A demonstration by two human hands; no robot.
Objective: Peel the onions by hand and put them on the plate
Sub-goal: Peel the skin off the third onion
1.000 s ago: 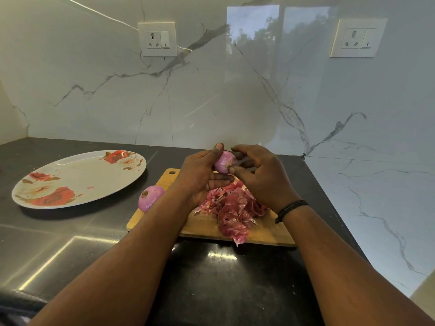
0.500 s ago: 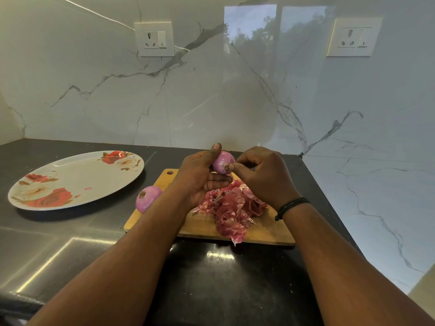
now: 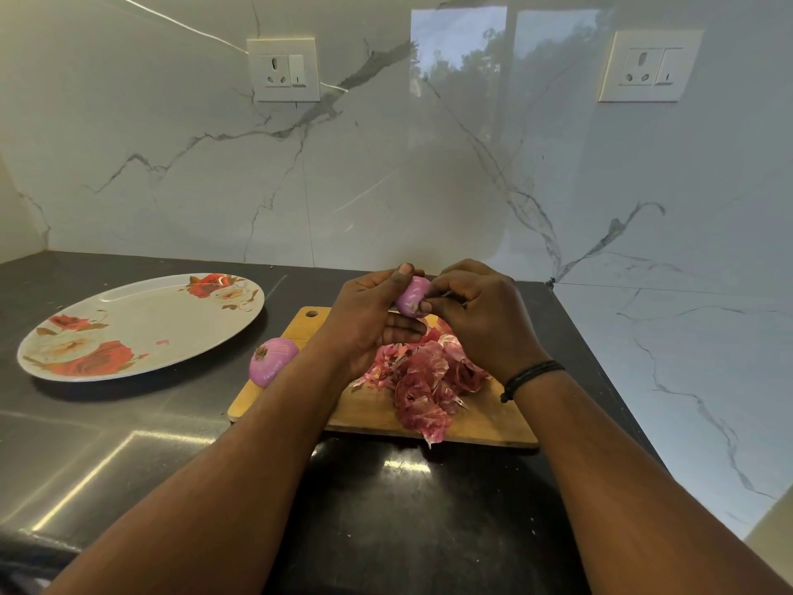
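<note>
- Gripping a small purple onion (image 3: pixel 412 296) above the far edge of the wooden cutting board (image 3: pixel 377 412), left hand (image 3: pixel 364 319) with thumb on top and fingers curled beneath.
- Pinching at the same onion's right side, right hand (image 3: pixel 480 319), fingers bent.
- Resting against the board's left edge, a second onion (image 3: pixel 272 366).
- Heaped on the board, red skins (image 3: pixel 425 380).
- Left of the board, the floral plate (image 3: pixel 141 324).

The cutting board (image 3: pixel 377 412) lies on the table (image 3: pixel 128 444) at centre; the plate (image 3: pixel 141 326) sits at its ten o'clock, apart from it; an onion (image 3: pixel 272 366) rests at the board's left edge; the pile of peels (image 3: pixel 422 380) lies on the board; a second onion (image 3: pixel 412 296) is held above the board's far end between left hand (image 3: pixel 364 319) and right hand (image 3: pixel 480 315); two wall sockets (image 3: pixel 285 70) are on the wall behind, at twelve o'clock.
</note>
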